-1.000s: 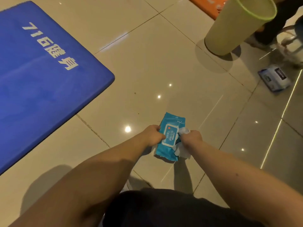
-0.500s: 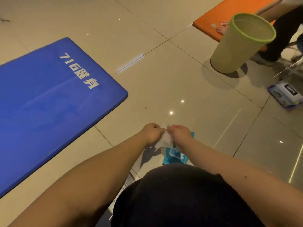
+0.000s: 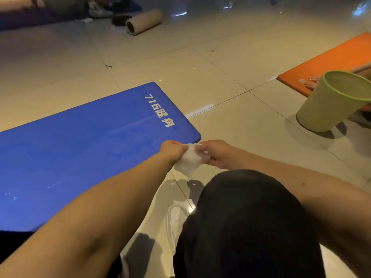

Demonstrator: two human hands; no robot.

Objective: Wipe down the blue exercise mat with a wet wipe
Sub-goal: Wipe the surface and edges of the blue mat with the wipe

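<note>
Dark-clad knee [image 3: 247,227] fills bottom centre. Just past it, mid-frame, the hands meet: left hand [image 3: 172,151] & right hand [image 3: 215,154] each pinch the white wet wipe [image 3: 188,162] w/ curled fingers, wipe hanging crumpled btwn them over the tiled floor [image 3: 230,121]. Blue exercise mat [image 3: 80,149] lies flat at left, its corner just beside the left hand. Green bin [image 3: 329,109] at right edge, orange mat [image 3: 329,61] behind it, tan roll [image 3: 143,21] up top.

The scene is being lit dimly and warmly from overhead. Glare streaks are being reflected off the glossy beige tiled floor [image 3: 236,125]; a soft shadow is being cast beside the pale green plastic bin [image 3: 329,109]. The far background is being blurred.
</note>
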